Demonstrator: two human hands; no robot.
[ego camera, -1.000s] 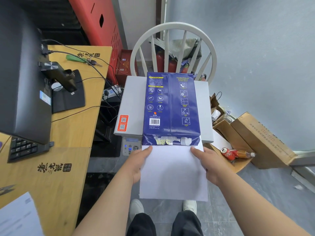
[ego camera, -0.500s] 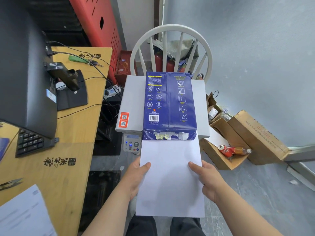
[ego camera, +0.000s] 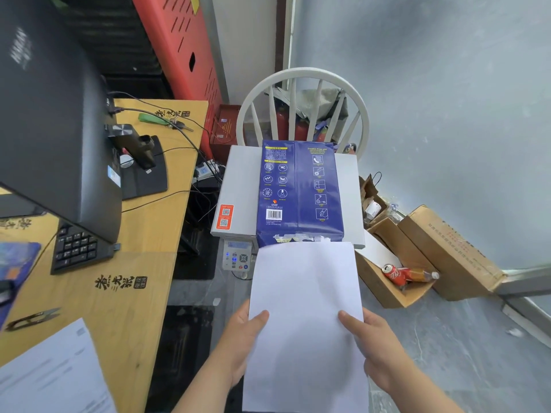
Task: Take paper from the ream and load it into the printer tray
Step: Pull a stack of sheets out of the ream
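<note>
A dark blue ream [ego camera: 299, 192] lies on the flat grey lid of the printer [ego camera: 238, 186], its torn end facing me. A stack of white paper [ego camera: 305, 311] sticks out of that torn end toward me; its far edge is still at the wrapper's mouth. My left hand [ego camera: 243, 338] grips the stack's left edge, thumb on top. My right hand [ego camera: 369, 341] grips the right edge the same way. The printer's control panel [ego camera: 237, 257] shows just below the lid; the paper hides the printer's front, so no tray is visible.
A wooden desk [ego camera: 143, 263] stands at left with a black monitor [ego camera: 50, 120], keyboard [ego camera: 77, 248], small scissors [ego camera: 32, 318] and printed sheets [ego camera: 50, 374]. A white chair [ego camera: 304, 81] stands behind the printer. Open cardboard boxes [ego camera: 417, 251] with a red can [ego camera: 393, 274] sit on the floor at right.
Both hands have pulled the paper stack toward me, so much more of it is out of the ream. The hands now sit lower in the view.
</note>
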